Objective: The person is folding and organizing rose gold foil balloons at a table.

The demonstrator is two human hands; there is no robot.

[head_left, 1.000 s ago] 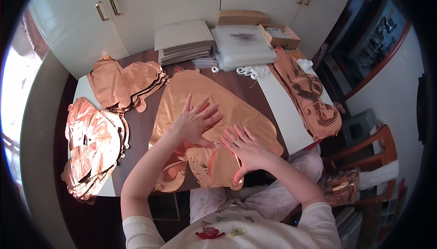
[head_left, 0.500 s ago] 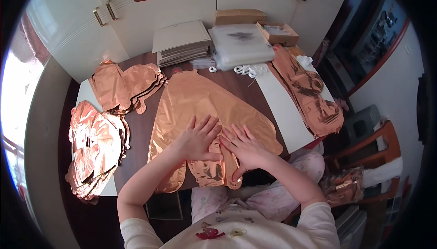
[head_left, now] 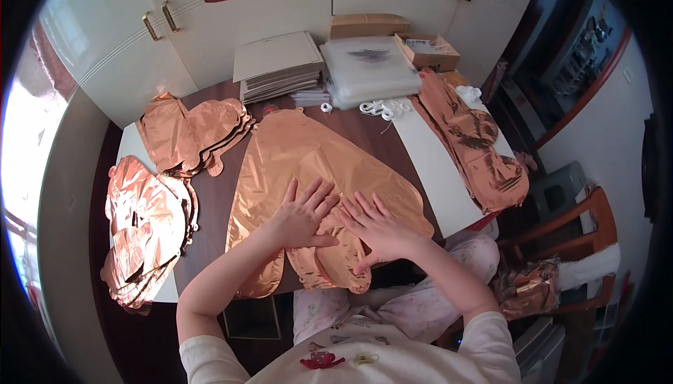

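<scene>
A large flat rose-gold foil balloon [head_left: 308, 145] lies in front of me on the brown table, its lower lobes reaching over the near edge. My left hand [head_left: 305, 216] rests flat on its lower middle, fingers spread and thumb pointing right. Beside it my right hand [head_left: 378, 230] presses on the same foil, fingers apart, thumb near the table edge. A small gap separates the two hands. Neither one grips anything. Creases run in the foil beneath and below them.
Foil balloon stacks lie at the left [head_left: 147, 223], back left [head_left: 193, 131] and right [head_left: 473, 138]. Along the back stand a cardboard stack [head_left: 277, 65], clear plastic bags [head_left: 371, 75], white ribbon [head_left: 385, 108] and an open box [head_left: 427, 51]. A wooden chair [head_left: 596, 223] stands at right.
My hands have drawn slightly apart, the left one shifting a little to the left. The foil between them now lies flatter. Nothing else has visibly moved.
</scene>
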